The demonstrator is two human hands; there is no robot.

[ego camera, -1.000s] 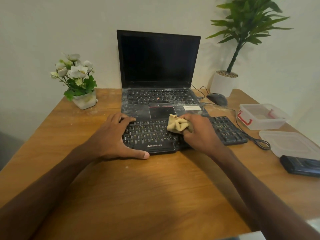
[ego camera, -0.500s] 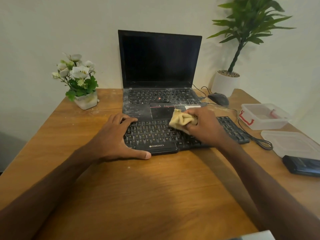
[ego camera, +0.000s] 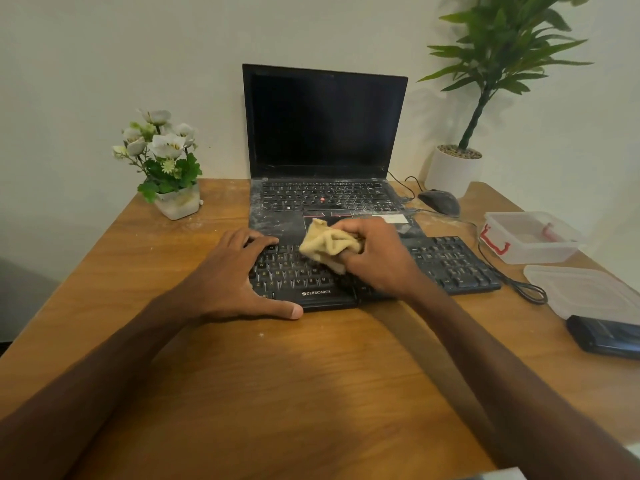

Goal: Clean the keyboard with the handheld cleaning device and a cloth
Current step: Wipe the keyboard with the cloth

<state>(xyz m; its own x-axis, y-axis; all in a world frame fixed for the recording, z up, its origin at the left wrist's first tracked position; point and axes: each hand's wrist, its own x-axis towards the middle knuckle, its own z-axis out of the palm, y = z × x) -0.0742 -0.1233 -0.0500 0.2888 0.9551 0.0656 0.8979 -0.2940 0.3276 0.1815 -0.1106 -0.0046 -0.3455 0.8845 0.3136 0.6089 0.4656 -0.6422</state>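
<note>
Sliding leftward since a moment ago, your right hand (ego camera: 379,261) is bunching the tan cloth (ego camera: 327,247) in curled fingers against the middle keys of the black keyboard (ego camera: 450,263), lying near the tabletop's (ego camera: 311,375) centre, just before the dusty laptop (ego camera: 323,199). Your left hand (ego camera: 235,275) is lying flat, fingers spread, pinning the keyboard's left end.

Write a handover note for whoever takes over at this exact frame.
Left hand: flat, open, bracing the left end of the keyboard.
Right hand: gripping a bunched tan cloth over the middle keys.
Black device: lying at the desk's right edge, beside the plastic lid.
Done: cloth wiping is under way.
Left: white dust shows on the laptop and the desk; how clean the keyboard is cannot be judged.
</note>
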